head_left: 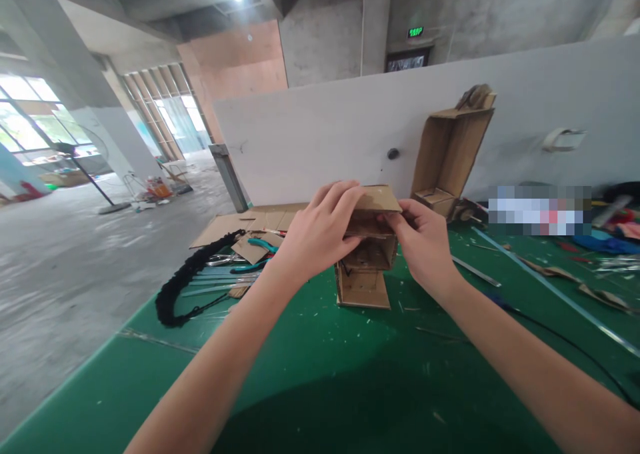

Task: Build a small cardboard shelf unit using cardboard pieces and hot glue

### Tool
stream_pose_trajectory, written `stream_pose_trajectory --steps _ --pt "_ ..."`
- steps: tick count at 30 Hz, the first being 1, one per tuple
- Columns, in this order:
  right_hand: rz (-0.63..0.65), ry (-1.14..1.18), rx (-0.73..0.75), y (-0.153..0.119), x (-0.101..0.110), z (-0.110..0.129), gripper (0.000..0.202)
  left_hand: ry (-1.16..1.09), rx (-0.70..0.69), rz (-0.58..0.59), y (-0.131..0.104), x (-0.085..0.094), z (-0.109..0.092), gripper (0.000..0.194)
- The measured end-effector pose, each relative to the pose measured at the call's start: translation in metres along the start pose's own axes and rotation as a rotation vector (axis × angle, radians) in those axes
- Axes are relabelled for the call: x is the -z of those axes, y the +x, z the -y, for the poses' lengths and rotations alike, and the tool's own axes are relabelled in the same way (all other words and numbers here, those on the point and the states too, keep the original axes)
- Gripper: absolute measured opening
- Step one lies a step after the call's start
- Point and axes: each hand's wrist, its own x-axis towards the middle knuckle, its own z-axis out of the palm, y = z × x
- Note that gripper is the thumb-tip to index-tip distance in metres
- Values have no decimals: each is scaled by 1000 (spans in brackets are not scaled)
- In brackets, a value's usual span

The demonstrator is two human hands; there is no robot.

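Note:
A small cardboard shelf unit (364, 287) stands upright on the green table, with open compartments facing me. My left hand (327, 224) wraps over its upper left side, fingers on the top and thumb near a compartment's front edge. At the upper right corner my right hand (423, 234) pinches the cardboard, its thumb and forefinger at the edge just under the top panel. Parts of the fingers of both hands are hidden behind the cardboard. The top panel (383, 199) juts out over the compartment below it.
Pliers with teal handles (260, 244), glue sticks (210, 281) and a black fuzzy strip (183, 291) lie to the left. Behind, a taller cardboard piece (450, 151) leans by the white partition (320, 141). A metal strip (477, 272) and black cable (555, 327) lie right.

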Motion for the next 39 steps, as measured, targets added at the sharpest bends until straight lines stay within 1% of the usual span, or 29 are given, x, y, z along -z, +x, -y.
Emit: stream_pose_trajectory --steps 6,9,12,13,15,17,18,19,20,23,24,25,28,29,30,31,34,36,37,38,39 --pt "5 -22 4 1 2 -2 12 -64 27 23 -3 5 12 72" --pt "19 -38 8 1 1 -1 13 -73 27 45 -4 4 17 69" --pt "27 -38 -2 -1 1 -2 12 -82 26 31 -5 2 18 67" --pt "9 -37 -5 -1 3 -3 11 -87 30 24 -5 2 18 68" --pt "-82 -47 9 1 8 -2 8 -100 39 8 -5 3 19 69" --pt "-186 -64 83 8 15 3 12 -116 40 -6 -6 5 20 71" --pt "-203 -78 134 14 18 8 13 -123 36 -11 -6 6 21 72" --pt "-173 -96 190 21 21 15 15 -128 32 -13 -6 7 22 72" --pt "-93 -123 236 29 23 24 15 -130 27 -12 -7 8 23 72" --pt "256 -323 272 59 20 50 21 -117 -4 -1 -7 9 24 66" --pt "384 -348 269 69 15 57 25 -110 -17 3 -7 10 23 65" --pt "487 -334 239 79 10 63 25 -105 -30 6 -7 10 23 64" --pt "796 -300 136 101 -9 71 26 -115 -52 7 -7 10 23 64" --pt "872 -329 130 106 -14 72 23 -129 -51 1 -7 10 24 63" --pt "922 -373 138 109 -18 72 20 -142 -46 -6 -8 9 24 63" --pt "945 -427 157 111 -22 72 15 -154 -38 -14 -8 9 25 62" --pt "952 -571 238 111 -27 70 2 -165 -10 -19 -10 9 26 62" --pt "938 -631 296 110 -27 70 7 -151 -2 -13 -10 10 25 64" --pt "905 -651 322 110 -27 69 9 -142 -1 -13 -10 10 25 65" --pt "845 -661 344 111 -26 69 11 -134 3 -12 -10 10 24 67" --pt "758 -660 358 113 -25 68 12 -127 7 -12 -10 10 24 68"
